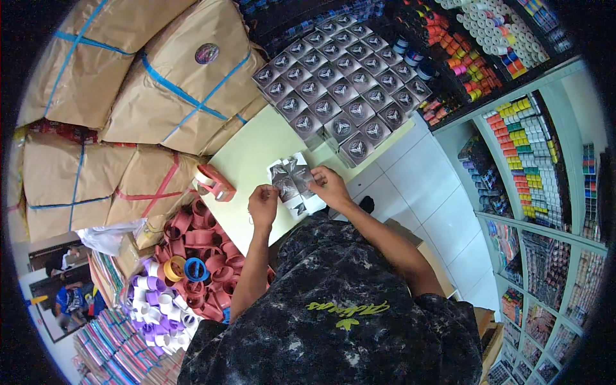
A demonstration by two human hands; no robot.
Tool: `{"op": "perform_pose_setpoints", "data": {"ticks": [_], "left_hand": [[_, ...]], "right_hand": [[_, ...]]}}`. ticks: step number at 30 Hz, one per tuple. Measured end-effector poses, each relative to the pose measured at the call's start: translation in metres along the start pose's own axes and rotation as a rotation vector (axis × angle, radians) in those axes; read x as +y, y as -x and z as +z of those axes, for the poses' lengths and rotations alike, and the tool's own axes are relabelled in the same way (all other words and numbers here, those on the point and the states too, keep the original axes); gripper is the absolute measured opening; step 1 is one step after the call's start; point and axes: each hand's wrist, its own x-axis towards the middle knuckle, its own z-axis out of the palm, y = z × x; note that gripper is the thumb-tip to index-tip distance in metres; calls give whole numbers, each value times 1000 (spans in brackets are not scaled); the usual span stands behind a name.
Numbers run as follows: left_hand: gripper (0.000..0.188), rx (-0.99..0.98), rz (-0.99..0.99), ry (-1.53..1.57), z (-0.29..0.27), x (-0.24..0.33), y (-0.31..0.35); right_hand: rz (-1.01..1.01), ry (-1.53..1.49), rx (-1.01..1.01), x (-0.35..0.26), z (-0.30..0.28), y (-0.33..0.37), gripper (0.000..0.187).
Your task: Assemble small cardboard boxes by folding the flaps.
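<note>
A flat, partly folded dark-grey and white printed card box (294, 182) lies on a pale yellow-green table (247, 151) in front of me. On its left edge, my left hand (264, 204) is closed with the fingers curled and pressed to the card. From the right, my right hand (330, 186) pinches the card's upper right side between thumb and fingers. White flaps stick out around the printed panels. Other pale sheets lie under it, though I cannot tell how many. Beyond stand many small dark printed boxes (340, 90) in tight rows.
A red tape dispenser (215, 183) stands on the table's left side. Brown paper parcels (186, 77) with blue and red tape are piled at left. Red and purple-white rings (205, 256) heap below them. Shelves of coloured spools (523, 157) line the right, past a tiled floor (423, 173).
</note>
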Motion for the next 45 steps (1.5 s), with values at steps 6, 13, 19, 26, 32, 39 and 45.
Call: {"op": "perform_pose_setpoints", "data": {"ticks": [6,13,19,26,32,39,45], "left_hand": [[7,-68,-56,42,-2,21,2],[12,-348,-301,613,-29,52,1],[57,-626,-220,991,-43,99,12],[104,-726,-101,1024,-40,135,20],[123,-831,23,1044,-20,194,29],[114,-836,80,1058,8,217,28],[86,-767,60,1121,30,233,32]], "right_hand": [[25,-13,-2,-14,-5,4,42],[9,-100,-48,-29,-15,8,35],[27,-326,-217,-75,-34,19,34],[32,-401,-239,-132,-58,28,34],[59,-417,-201,-166,-87,37,30],[-20,-396,-64,-187,-113,52,27],[-229,-198,69,-193,-143,68,23]]}}
